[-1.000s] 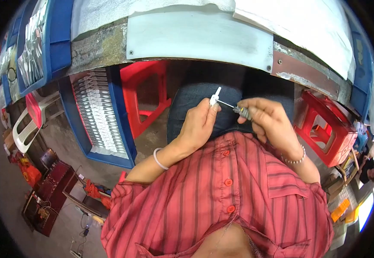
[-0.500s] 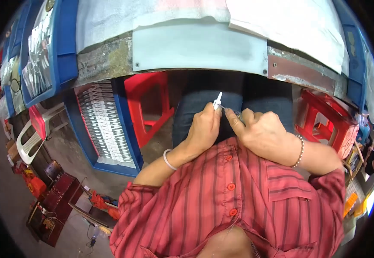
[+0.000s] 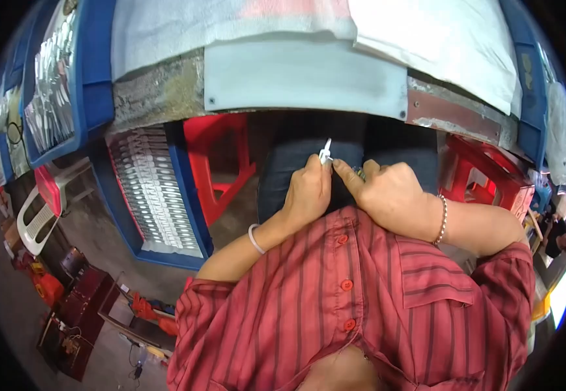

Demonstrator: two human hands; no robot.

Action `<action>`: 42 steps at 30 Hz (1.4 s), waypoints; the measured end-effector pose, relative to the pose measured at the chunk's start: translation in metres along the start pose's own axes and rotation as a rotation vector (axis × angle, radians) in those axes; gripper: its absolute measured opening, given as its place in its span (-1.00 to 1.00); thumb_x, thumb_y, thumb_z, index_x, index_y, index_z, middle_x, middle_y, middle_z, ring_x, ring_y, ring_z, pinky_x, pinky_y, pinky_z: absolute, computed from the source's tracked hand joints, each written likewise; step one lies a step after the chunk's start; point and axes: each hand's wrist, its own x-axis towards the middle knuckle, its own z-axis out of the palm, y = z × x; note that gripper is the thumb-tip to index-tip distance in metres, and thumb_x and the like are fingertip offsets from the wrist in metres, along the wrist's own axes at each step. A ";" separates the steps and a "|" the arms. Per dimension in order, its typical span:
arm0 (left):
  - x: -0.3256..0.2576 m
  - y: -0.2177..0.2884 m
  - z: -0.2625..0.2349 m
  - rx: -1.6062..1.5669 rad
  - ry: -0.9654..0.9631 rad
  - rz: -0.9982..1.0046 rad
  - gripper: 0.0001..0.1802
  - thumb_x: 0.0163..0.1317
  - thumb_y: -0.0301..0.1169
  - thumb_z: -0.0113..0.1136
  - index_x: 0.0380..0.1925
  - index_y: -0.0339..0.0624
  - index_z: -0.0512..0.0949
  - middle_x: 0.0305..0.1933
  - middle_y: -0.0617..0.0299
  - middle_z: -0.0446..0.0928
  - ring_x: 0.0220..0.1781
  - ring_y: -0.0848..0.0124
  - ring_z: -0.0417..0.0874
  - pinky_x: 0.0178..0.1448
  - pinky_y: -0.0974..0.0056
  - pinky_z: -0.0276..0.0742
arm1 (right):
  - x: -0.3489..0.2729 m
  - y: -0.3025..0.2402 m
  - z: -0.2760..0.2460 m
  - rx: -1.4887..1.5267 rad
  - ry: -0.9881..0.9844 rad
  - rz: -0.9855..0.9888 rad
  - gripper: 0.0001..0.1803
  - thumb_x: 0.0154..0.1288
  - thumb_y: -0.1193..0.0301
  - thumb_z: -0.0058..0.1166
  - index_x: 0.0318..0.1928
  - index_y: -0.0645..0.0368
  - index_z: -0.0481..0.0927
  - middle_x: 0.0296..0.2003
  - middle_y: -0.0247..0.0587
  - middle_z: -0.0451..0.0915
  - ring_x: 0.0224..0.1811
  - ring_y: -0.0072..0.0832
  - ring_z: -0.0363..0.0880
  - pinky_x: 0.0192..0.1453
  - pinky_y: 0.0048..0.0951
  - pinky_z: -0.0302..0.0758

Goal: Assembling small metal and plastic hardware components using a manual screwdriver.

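Note:
My left hand (image 3: 308, 190) is closed in a pinch above my lap. From its fingertips pokes a small white piece (image 3: 325, 154) with a narrow pointed end, tilted up and away from me. My right hand (image 3: 390, 195) is curled beside it, index finger stretched toward the white piece. It grips a slim tool (image 3: 360, 173), most of which the fingers hide. The tool's thin metal tip meets or nearly meets the white piece; contact is too small to tell.
A worktable (image 3: 306, 78) with white cloths (image 3: 433, 45) stands ahead. At lower left, a blue crate (image 3: 197, 195) holds rows of shiny flat pieces. Another blue bin (image 3: 97, 91) sits on the left. Red stools (image 3: 221, 195) flank my legs, with a white chair (image 3: 30, 221) farther left.
Both hands have shifted slightly left with the view. My right index finger lies closer to the white piece, and less of the tool's metal shaft shows.

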 end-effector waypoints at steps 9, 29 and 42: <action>0.007 -0.003 -0.001 0.215 0.043 -0.006 -0.83 0.34 -0.47 -0.06 -0.40 -0.37 0.33 -0.62 -0.22 0.45 -0.53 -0.15 0.55 -0.52 -0.05 0.42 | 0.008 0.014 0.023 0.969 0.124 0.328 -0.65 0.23 0.46 0.06 0.03 0.29 0.57 -0.50 0.01 0.60 -0.56 -0.19 0.57 -0.42 -0.37 0.49; -0.008 0.005 -0.005 -0.382 -0.038 -0.223 -0.71 0.45 -0.28 -0.10 -0.40 -0.22 0.42 -0.67 0.42 0.26 -0.69 0.67 0.20 -0.64 0.48 0.10 | -0.028 0.008 0.007 0.433 0.252 -0.008 -0.56 0.08 0.65 0.12 0.04 0.32 0.47 -0.16 0.07 0.44 -0.29 -0.06 0.54 -0.28 -0.25 0.54; -0.001 0.008 -0.001 -0.029 -0.004 -0.020 -0.83 0.36 -0.47 -0.08 -0.40 -0.35 0.36 -0.57 -0.10 0.48 -0.50 -0.08 0.56 -0.47 0.05 0.38 | -0.018 0.004 0.008 0.141 0.034 0.040 -0.77 0.18 0.51 0.07 -0.16 0.39 0.58 -0.42 0.01 0.60 -0.43 -0.09 0.60 -0.31 -0.25 0.54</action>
